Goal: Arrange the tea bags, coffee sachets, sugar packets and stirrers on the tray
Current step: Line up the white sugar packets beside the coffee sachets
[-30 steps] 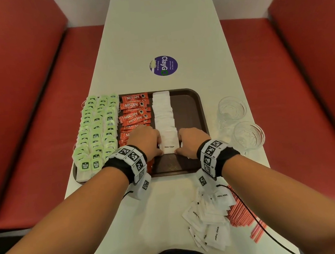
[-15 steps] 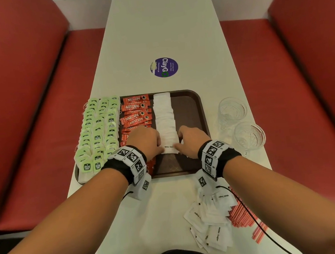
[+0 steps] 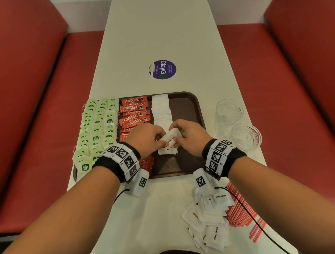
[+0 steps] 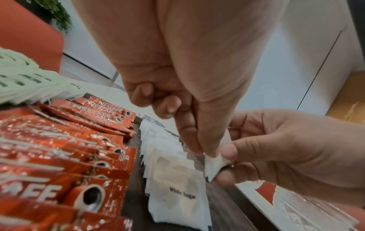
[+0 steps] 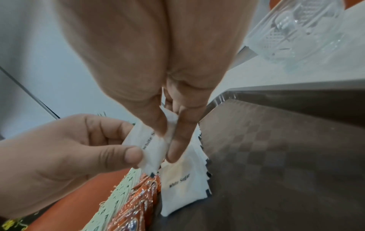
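On the brown tray lie green tea bags at the left, red coffee sachets beside them, and a row of white sugar packets down the middle. My left hand and right hand both pinch one white sugar packet just above the row's near end. In the wrist views this held packet sits between thumbs and fingers of both hands, over the nearest laid packet. Loose sugar packets and red stirrers lie on the table near me.
Two clear glasses stand right of the tray. A round purple sticker marks the white table beyond the tray. Red bench seats run along both sides. The tray's right part shows bare brown surface.
Both hands were flat at the sides of the nearest sugar packet on the tray. Now they have risen slightly and pinch a packet between them, tilted above the row.
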A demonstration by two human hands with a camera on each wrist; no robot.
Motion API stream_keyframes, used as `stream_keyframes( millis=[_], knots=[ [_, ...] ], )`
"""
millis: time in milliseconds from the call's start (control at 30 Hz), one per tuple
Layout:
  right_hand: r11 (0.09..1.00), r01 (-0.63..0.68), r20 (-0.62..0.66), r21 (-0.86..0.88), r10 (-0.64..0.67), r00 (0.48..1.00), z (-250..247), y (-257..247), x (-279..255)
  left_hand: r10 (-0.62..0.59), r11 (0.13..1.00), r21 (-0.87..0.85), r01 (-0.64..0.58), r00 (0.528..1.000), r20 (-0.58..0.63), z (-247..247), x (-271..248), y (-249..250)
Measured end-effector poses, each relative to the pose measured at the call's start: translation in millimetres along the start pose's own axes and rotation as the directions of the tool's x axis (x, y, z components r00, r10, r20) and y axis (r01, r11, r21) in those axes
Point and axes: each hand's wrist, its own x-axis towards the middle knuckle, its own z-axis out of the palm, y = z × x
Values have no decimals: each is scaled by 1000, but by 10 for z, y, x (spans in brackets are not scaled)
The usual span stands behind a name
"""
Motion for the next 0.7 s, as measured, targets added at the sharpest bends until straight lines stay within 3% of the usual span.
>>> stream_keyframes(
  millis=[133, 300, 533, 700],
  knots=[
    [986, -54, 14, -155, 57, 998, -18, 38, -6, -45, 997, -56, 46, 999, 18, -5, -12, -50],
    [931, -159, 121, -329, 208, 971, 24, 108, -10, -146, 987, 94, 132, 978, 151, 136, -32, -78],
    [846, -136, 105, -516, 220, 970, 151, 96, 10, -282, 945, 176, 275, 959, 17, 242, -67, -55],
    [846, -147, 83, -513, 219, 972, 195, 83, 35, -269, 895, 376, 239, 963, 30, 329, -98, -41]
  ],
)
